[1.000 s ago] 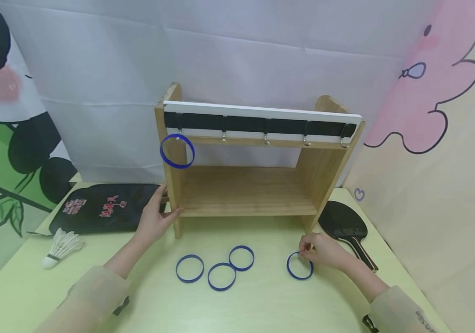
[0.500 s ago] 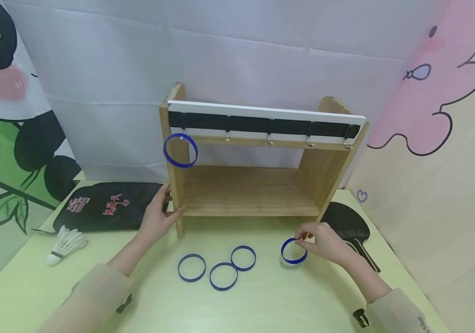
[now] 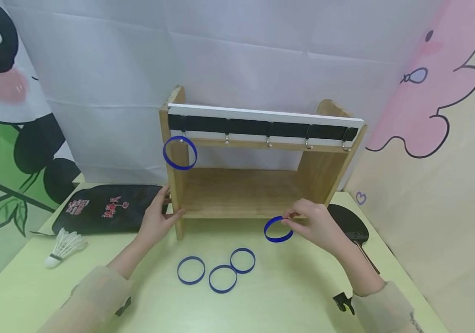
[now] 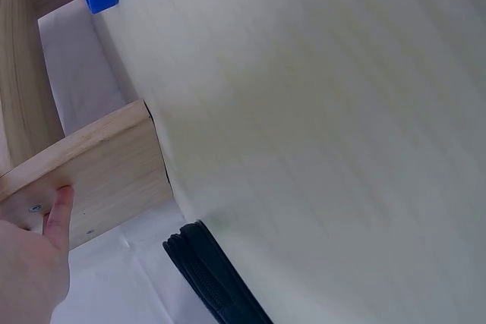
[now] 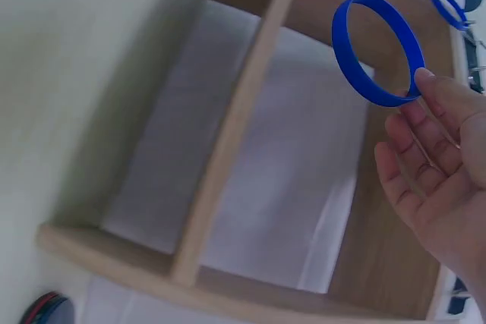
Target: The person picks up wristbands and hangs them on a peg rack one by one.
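Observation:
In the head view a wooden shelf (image 3: 241, 194) bears a white board (image 3: 262, 113) with a black band and several hooks. One blue ring (image 3: 180, 168) hangs at the leftmost hook. My left hand (image 3: 157, 218) holds the shelf's left side panel, thumb at the front edge; a finger (image 4: 59, 214) lies against the panel's outer face in the left wrist view. Between thumb and fingertips, my right hand (image 3: 316, 226) pinches another blue ring (image 5: 349, 58), raised off the table before the shelf's right part. Three more rings lie on the table: left (image 3: 191, 282), middle (image 3: 222, 292), right (image 3: 243, 272).
A black bag (image 3: 91, 217) with red lettering lies left of the shelf, a white shuttlecock (image 3: 65, 247) in front of it. To the right lies a black table tennis bat (image 3: 347, 222), partly behind my right arm. A white cloth (image 3: 241, 55) hangs behind.
My right hand has lifted the blue ring off the table and carried it up and leftward toward the shelf. My left hand stays on the side panel.

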A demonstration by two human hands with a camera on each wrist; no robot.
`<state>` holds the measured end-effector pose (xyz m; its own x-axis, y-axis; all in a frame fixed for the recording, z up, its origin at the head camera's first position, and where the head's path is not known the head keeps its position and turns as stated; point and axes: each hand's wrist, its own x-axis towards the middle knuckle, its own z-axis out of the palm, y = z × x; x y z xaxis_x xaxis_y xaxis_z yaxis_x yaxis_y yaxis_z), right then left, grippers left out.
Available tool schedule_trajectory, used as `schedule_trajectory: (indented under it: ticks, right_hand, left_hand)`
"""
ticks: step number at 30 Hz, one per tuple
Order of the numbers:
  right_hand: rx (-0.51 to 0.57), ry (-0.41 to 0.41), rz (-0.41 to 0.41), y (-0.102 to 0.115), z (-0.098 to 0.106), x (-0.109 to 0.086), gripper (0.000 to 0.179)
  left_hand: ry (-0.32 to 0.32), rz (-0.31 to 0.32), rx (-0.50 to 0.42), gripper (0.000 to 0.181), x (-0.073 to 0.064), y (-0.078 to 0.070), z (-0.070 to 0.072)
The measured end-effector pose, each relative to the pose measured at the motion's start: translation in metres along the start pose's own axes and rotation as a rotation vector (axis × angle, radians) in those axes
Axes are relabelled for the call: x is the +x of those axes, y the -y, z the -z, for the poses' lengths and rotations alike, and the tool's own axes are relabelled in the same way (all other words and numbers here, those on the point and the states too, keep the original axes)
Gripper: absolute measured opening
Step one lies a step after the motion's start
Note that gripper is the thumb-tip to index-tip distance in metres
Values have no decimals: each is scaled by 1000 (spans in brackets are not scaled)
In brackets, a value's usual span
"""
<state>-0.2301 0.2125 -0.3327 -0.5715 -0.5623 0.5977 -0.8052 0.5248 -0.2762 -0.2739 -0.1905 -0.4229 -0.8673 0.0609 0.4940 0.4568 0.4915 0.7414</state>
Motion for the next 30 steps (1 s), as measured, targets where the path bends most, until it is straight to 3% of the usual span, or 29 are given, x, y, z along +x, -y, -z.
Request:
schedule_trajectory:
  ticks: [10,18,30]
  right_hand:
    - [16,-102,115,37,15,48,19]
    - [-27,-213,233,64,28,94,13]
    - [-132,-309,273,76,24,153,4]
  left_hand:
    - [11,19,4,83,-4,0,0]
    - [2,-9,-14,82,-4,0,1]
    - [-4,-21,-18,81,0,2,-1]
